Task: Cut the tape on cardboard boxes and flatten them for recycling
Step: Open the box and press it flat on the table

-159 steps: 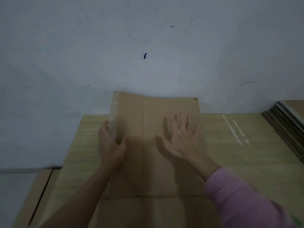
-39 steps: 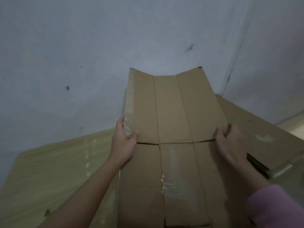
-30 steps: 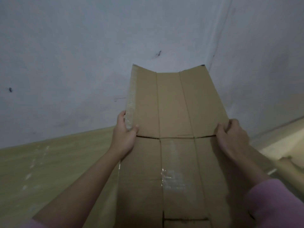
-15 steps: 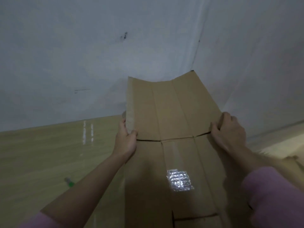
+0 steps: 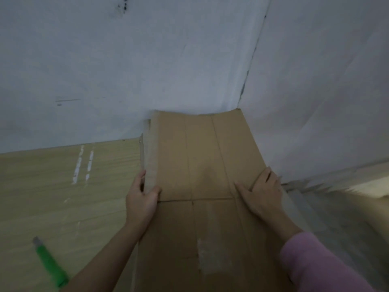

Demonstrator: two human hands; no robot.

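Note:
A flattened brown cardboard box (image 5: 200, 165) stretches away from me toward the wall corner, with clear tape along its left edge and a tape patch near me. My left hand (image 5: 142, 199) grips the taped left edge, thumb on top and fingers underneath. My right hand (image 5: 263, 194) holds the right edge, thumb spread across the top face and fingers wrapped over the side. Both hands sit at the crease between the flaps and the box body.
A green utility knife (image 5: 49, 263) lies on the wooden floor (image 5: 63, 197) at lower left. White walls meet in a corner just behind the box's far end. A blurred pale surface (image 5: 336, 197) lies to the right.
The view has swung right and down while both hands kept their hold. The box's far end has dropped lower toward the corner, and the green knife has come further into view.

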